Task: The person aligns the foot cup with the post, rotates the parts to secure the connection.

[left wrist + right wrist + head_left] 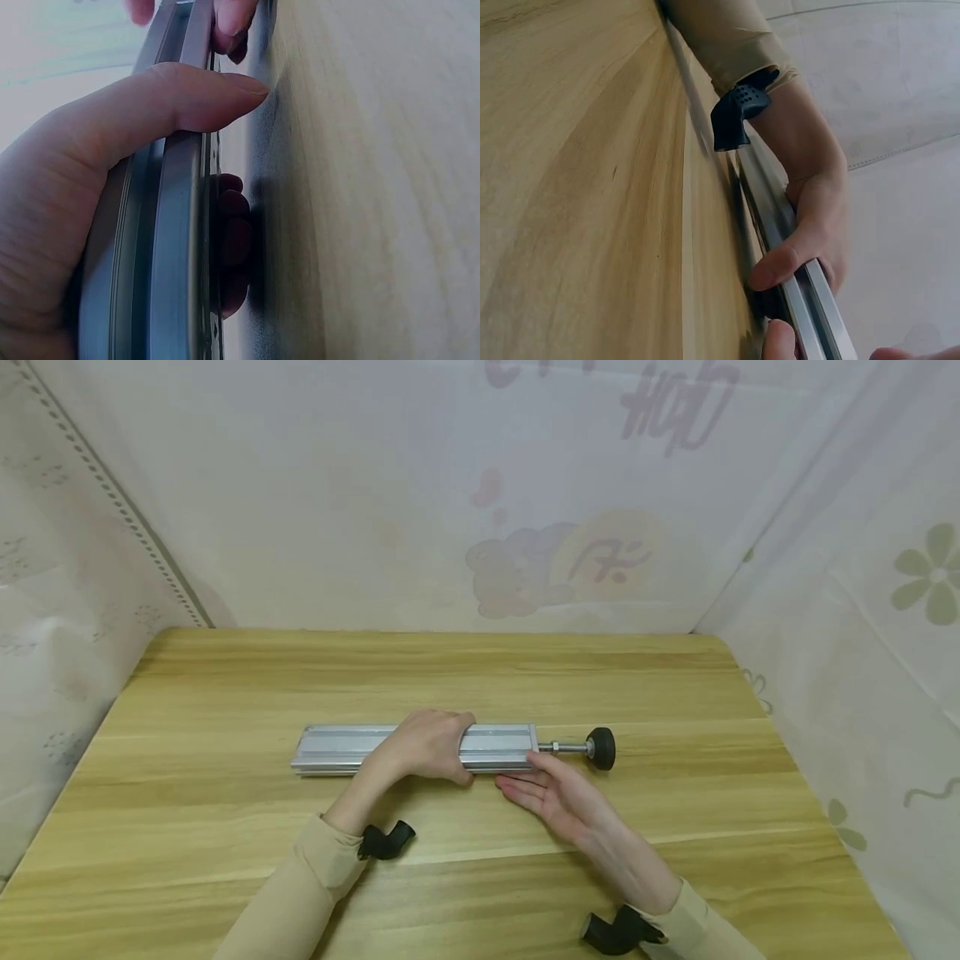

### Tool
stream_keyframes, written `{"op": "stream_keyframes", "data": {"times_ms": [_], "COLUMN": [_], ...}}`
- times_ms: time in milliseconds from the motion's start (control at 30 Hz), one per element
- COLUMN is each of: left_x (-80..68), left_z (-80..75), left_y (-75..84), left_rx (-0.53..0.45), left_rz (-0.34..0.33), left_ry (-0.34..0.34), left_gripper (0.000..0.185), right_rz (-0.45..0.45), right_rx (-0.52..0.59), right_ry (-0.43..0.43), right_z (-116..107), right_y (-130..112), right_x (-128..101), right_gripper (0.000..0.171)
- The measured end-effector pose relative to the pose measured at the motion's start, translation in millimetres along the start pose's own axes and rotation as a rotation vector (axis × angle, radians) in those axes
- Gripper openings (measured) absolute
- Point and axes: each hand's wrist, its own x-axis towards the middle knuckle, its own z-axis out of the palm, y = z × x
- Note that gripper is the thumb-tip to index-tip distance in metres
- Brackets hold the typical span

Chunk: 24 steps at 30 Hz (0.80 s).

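A silver aluminium profile bar (497, 740) with grooves along its length lies crosswise over the table in the head view. A threaded rod with a nut and a black round levelling foot (602, 749) sticks out of its right end. My left hand (427, 745) grips the bar's middle from above, thumb (187, 97) over the near side and fingertips curled beneath it in the left wrist view. At the right end my right hand (566, 797) has its thumb at the near corner and its straight fingers under the near edge. A narrow gap shows between bar and table in the left wrist view.
The wooden table (480, 893) has rounded far corners and meets a pale printed curtain (360, 527) at the back. More patterned cloth hangs on the left and right. A black wrist camera mount (387, 841) sits at each cuff.
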Motion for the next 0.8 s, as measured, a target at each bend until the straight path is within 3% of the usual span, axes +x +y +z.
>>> {"op": "stream_keyframes", "data": {"times_ms": [333,467,567,700,800], "left_x": [0.2,-0.1,-1.0,-1.1,-0.1], "left_z": [-1.3,-2.2,-2.7,-2.4,-1.6], "left_y": [-0.1,-0.6,-1.1,-1.5,-1.2], "left_rx": [0.006,0.003,-0.001,0.000,0.000], "left_rz": [-0.007,-0.002,-0.003,-0.006,-0.006], "left_ry": [-0.013,-0.013,-0.017,-0.024,-0.028], "left_gripper": [0.051,0.050,0.050,0.050,0.050], "right_rz": [-0.026,-0.030,-0.051,-0.141,-0.241], "right_rx": [-0.163,-0.245,-0.391,-0.665,-0.806], "right_ry": [-0.068,-0.126,-0.150,-0.125,-0.080], "right_z": [-16,-20,-22,-27,-33], "right_y": [-8,-15,-20,-30,-42], "right_x": [-19,-26,-30,-34,-41], "right_gripper": [0.044,0.065,0.073,0.063,0.054]}}
